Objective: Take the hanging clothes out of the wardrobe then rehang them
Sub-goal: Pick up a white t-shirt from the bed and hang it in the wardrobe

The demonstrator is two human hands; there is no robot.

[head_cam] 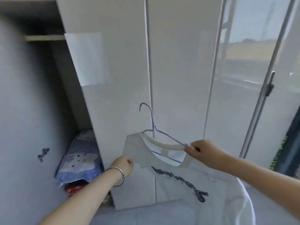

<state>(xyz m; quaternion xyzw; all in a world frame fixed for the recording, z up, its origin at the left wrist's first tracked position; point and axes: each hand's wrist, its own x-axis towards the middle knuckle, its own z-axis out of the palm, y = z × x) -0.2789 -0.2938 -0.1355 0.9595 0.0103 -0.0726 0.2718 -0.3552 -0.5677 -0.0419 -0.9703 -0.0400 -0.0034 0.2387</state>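
- Pale grey cotton T-shirt [186, 184] — off-white neckband, dark navy scrawled lettering across the chest.
- Thin light-blue wire hanger [153, 120] — unpatterned.
- Glossy white wardrobe doors [123, 78], with a plain white paper sheet [87, 57] on one.
- Folded soft bedding [81, 159] — lilac-blue with white patches and small dark dots; beneath it, red fabric [74, 190] with white specks.
- Slim rose-gold chain bracelet [121, 172].

surface: bottom of the open wardrobe [65, 88] compartment | directly on it: red fabric [75, 189] | stacked on top: folded blue patterned bedding [79, 159] | overhead: rail [45, 37]
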